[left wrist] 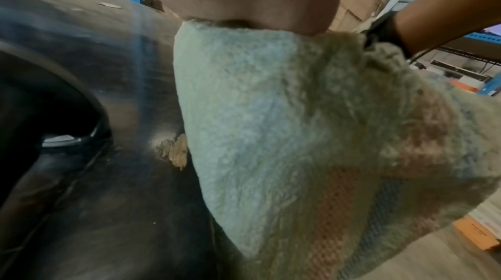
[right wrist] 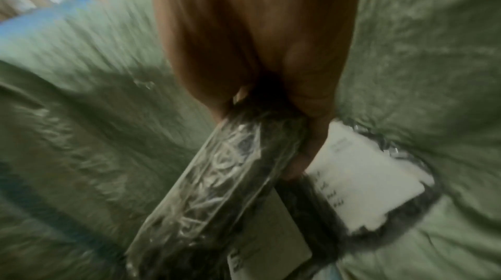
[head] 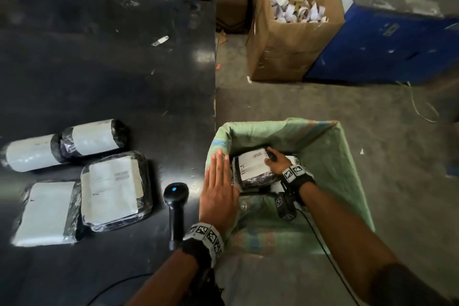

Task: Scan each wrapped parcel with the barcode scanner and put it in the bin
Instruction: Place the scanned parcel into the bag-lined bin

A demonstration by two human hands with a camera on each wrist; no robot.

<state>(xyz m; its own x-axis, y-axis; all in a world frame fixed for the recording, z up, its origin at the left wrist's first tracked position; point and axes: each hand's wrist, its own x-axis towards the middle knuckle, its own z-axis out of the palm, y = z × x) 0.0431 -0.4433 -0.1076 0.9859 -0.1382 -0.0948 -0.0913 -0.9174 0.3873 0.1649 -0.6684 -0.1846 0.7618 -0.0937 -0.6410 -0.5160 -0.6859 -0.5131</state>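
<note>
A bin lined with a green woven sack (head: pixel 330 156) stands against the right edge of the black table (head: pixel 99 69). My right hand (head: pixel 275 160) reaches down inside it and grips a black-wrapped parcel (head: pixel 253 166) with a white label. In the right wrist view the fingers (right wrist: pixel 306 156) curl round that parcel (right wrist: pixel 216 177); a second labelled parcel (right wrist: pixel 374 182) lies below on the sack (right wrist: pixel 420 49). My left hand (head: pixel 218 169) lies flat with straight fingers on the sack's left rim (left wrist: pixel 257 113). The black barcode scanner (head: pixel 175 206) lies on the table just left of that hand.
Several wrapped parcels lie on the table's left part: two rolls (head: pixel 32 153) (head: pixel 93 138) and two flat packs (head: pixel 115 189) (head: pixel 47 213). A cardboard box of paper scraps (head: pixel 293 32) and a blue crate (head: pixel 387 45) stand on the floor beyond the bin.
</note>
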